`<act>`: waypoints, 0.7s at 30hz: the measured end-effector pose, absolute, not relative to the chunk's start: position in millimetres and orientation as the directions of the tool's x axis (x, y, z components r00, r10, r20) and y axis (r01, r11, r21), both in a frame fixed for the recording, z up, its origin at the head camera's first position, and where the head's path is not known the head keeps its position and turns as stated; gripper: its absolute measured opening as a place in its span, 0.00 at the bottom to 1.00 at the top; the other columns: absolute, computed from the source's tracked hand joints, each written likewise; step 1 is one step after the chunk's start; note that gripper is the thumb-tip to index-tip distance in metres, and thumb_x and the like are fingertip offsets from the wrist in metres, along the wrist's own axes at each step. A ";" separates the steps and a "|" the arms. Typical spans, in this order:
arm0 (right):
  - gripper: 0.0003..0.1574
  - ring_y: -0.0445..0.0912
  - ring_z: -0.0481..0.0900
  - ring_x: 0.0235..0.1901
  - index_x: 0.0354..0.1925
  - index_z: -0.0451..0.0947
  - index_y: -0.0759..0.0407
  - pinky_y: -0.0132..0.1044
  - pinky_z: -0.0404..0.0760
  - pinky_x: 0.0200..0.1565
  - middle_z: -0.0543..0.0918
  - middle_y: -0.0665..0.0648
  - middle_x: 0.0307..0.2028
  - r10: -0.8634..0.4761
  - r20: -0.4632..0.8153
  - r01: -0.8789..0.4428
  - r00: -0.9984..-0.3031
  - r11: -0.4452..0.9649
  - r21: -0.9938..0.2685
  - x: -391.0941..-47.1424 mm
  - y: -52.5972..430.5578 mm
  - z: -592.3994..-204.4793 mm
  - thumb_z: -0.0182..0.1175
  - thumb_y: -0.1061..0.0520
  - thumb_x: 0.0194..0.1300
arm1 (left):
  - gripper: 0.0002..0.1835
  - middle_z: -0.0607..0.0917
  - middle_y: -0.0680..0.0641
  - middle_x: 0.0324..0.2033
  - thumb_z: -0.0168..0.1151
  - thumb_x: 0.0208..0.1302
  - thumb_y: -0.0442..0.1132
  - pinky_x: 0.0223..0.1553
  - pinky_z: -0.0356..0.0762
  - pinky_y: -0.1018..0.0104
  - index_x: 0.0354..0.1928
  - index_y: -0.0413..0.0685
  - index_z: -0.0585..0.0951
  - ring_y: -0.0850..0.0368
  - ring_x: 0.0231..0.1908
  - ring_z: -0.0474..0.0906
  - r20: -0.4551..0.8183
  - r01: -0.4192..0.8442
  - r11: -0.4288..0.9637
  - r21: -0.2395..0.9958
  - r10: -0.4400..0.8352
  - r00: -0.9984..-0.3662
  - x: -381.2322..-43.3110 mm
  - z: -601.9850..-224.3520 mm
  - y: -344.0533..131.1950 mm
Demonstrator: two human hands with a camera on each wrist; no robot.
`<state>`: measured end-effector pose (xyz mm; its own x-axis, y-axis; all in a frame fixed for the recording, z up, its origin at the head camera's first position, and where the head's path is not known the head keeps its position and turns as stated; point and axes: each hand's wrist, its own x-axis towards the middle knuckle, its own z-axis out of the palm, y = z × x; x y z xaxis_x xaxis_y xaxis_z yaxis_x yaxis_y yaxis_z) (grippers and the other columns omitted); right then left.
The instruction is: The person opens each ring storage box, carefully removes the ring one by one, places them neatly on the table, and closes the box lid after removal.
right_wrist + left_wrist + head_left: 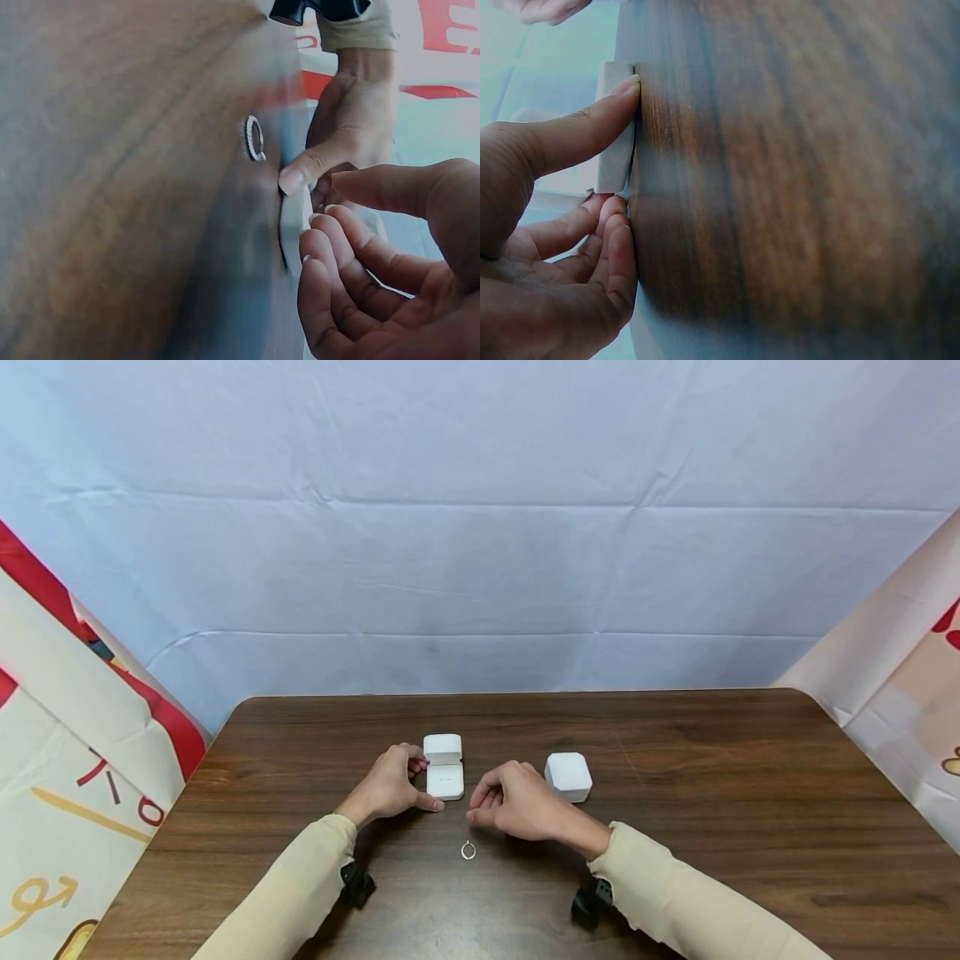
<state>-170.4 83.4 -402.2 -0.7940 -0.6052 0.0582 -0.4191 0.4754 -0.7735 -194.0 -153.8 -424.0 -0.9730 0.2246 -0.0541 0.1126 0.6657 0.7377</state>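
Observation:
An open white ring box stands on the wooden table, its lid raised at the back. My left hand holds it from the left, thumb along the front edge and fingers around the side and rear. To the right of the box my right hand hovers low with loosely bent fingers, and the right wrist view shows a gap between thumb and fingertips. A small silver-coloured ring lies on the table just in front of the right fingertips.
A second white box, closed with rounded corners, sits right behind my right hand. The brown table ends at a pale cloth backdrop. Patterned cloth hangs at the left side.

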 end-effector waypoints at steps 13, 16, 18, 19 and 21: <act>0.16 0.45 0.85 0.35 0.45 0.85 0.68 0.36 0.83 0.39 0.87 0.53 0.34 -0.489 0.058 -0.272 -0.871 0.381 -0.884 -198.1 84.0 -398.9 0.72 0.59 0.62 | 0.31 0.79 0.44 0.39 0.88 0.37 0.33 0.48 0.77 0.53 0.45 0.34 0.80 0.50 0.41 0.76 -0.057 0.109 0.674 0.731 0.219 -0.974 -193.6 -423.3 -152.5; 0.19 0.47 0.86 0.38 0.48 0.84 0.69 0.38 0.83 0.42 0.88 0.56 0.38 -0.463 0.045 -0.236 -0.885 0.363 -0.901 -202.9 82.7 -397.6 0.73 0.59 0.61 | 0.32 0.79 0.44 0.39 0.88 0.37 0.33 0.49 0.76 0.53 0.45 0.34 0.80 0.50 0.41 0.76 -0.058 0.109 0.672 0.732 0.222 -0.973 -193.4 -422.9 -152.7; 0.22 0.47 0.86 0.40 0.50 0.84 0.69 0.38 0.83 0.43 0.88 0.59 0.41 -0.443 0.031 -0.206 -0.896 0.353 -0.913 -206.3 81.9 -397.5 0.73 0.58 0.61 | 0.31 0.79 0.44 0.39 0.88 0.37 0.33 0.49 0.76 0.53 0.45 0.34 0.80 0.50 0.41 0.76 -0.061 0.107 0.672 0.733 0.221 -0.973 -193.5 -422.8 -152.8; 0.23 0.48 0.86 0.42 0.51 0.83 0.69 0.39 0.83 0.45 0.87 0.61 0.44 -0.434 0.020 -0.187 -0.901 0.346 -0.919 -208.2 81.4 -397.7 0.73 0.57 0.61 | 0.31 0.79 0.44 0.39 0.88 0.37 0.33 0.49 0.76 0.53 0.45 0.34 0.80 0.50 0.41 0.75 -0.061 0.107 0.673 0.732 0.222 -0.973 -193.6 -422.8 -152.8; 0.26 0.48 0.85 0.44 0.53 0.82 0.69 0.39 0.83 0.46 0.86 0.62 0.47 -0.413 -0.003 -0.151 -0.911 0.338 -0.929 -211.6 80.5 -397.5 0.73 0.55 0.61 | 0.31 0.79 0.44 0.39 0.88 0.37 0.33 0.48 0.76 0.53 0.45 0.34 0.80 0.51 0.41 0.75 -0.061 0.109 0.673 0.732 0.224 -0.973 -193.9 -422.9 -153.0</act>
